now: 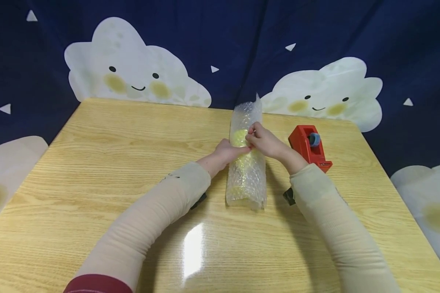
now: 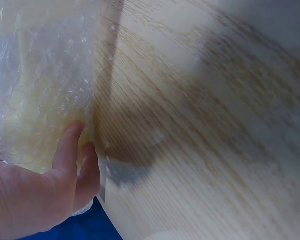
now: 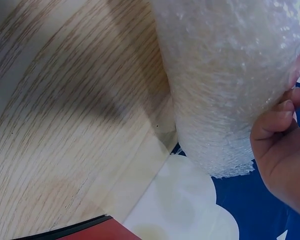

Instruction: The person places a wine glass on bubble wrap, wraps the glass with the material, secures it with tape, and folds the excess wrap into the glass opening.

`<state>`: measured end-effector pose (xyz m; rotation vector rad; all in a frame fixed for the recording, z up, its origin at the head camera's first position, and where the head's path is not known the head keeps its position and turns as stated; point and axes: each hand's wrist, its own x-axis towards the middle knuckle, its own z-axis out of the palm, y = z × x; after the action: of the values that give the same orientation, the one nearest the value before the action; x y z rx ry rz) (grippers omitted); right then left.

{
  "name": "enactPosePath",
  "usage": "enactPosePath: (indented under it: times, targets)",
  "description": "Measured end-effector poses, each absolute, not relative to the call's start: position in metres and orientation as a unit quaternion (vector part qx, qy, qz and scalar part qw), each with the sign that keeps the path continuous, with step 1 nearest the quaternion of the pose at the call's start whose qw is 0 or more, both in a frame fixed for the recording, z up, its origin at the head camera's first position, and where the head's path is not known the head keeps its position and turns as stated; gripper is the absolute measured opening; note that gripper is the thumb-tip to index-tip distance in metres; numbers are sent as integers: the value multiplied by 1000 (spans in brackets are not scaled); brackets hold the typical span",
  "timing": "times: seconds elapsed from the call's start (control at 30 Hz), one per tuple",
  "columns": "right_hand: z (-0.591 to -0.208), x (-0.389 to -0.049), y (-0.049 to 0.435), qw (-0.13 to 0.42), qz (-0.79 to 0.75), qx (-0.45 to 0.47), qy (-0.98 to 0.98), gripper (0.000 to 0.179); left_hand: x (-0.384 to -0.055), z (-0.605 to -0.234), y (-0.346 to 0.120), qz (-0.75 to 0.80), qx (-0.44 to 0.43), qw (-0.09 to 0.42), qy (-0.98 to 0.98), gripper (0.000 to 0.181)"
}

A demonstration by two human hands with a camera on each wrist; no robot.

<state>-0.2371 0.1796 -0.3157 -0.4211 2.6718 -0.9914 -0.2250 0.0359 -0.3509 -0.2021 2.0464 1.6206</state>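
A long bundle of clear bubble wrap (image 1: 246, 179) lies lengthwise away from me on the table, with something yellow (image 1: 239, 137) showing through its layers. My left hand (image 1: 229, 152) holds the bundle from the left, its thumb laid across the top and its fingers (image 2: 67, 147) bent along the side. From the right, my right hand (image 1: 264, 140) has its fingers curled, and its thumb and forefinger pinch at the wrap's upper surface near the left thumb. In the right wrist view those fingertips (image 3: 285, 106) meet the bubble wrap; any thin piece between them is too small to make out.
A red tape dispenser (image 1: 304, 146) with a bluish roll (image 1: 314, 139) stands to the right of the bundle, close to my right forearm. The wooden table (image 1: 132, 134) ends at a dark blue curtain (image 1: 234, 40) printed with clouds. The bundle's far end reaches the back edge.
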Motion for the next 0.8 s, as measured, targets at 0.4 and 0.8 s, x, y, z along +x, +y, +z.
enactPosePath:
  times: [0.4,0.8]
  targets:
    - [-315,-239,171,117,-252,-130,952,27,-224,-350,34,591,-71,262,760,88]
    - [-312,-238,164,118,-213,-107,964,28,-224,-350,33,578,-58,267,769,91]
